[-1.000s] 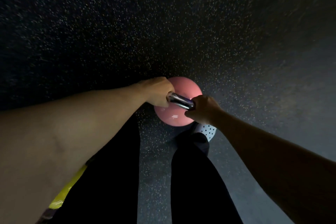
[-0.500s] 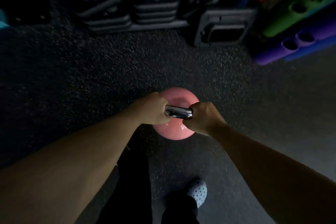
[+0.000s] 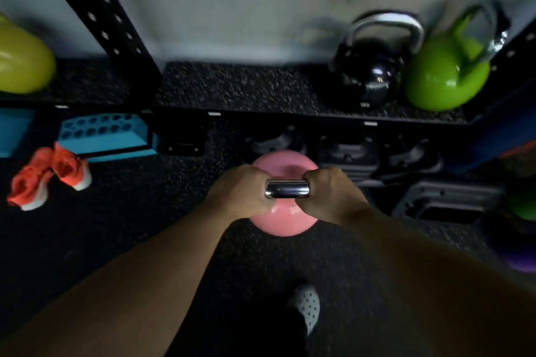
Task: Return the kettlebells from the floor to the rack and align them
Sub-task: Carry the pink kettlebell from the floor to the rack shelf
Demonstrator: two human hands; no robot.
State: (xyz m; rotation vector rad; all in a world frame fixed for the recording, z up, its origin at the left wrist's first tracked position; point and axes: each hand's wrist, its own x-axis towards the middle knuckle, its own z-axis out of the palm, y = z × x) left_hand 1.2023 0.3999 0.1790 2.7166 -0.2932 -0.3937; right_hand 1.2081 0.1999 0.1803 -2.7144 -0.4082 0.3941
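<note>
One pink kettlebell [image 3: 285, 220], left hand [image 3: 237, 197] and right hand [image 3: 333, 194] each a closed grip on its handle, three kettlebells on rack shelf [image 3: 232, 90]

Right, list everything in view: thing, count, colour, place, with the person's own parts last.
Pink kettlebell: one, pink with a chrome handle, held at centre in front of the rack.
Black kettlebell: one, black, chrome handle, on the rack shelf, right part.
Green kettlebell: one, green, shelf, right of the black one.
Yellow-green kettlebell: one, shelf, far left, partly cut off.
Rack upright: one, black, perforated, upper left.
Shoes: a pair, orange, floor at left.
Blue block: one, blue with holes, under the shelf.
Left hand: on the handle's left end.
Right hand: on the handle's right end.
Foot: one, pale perforated shoe, bottom centre.
</note>
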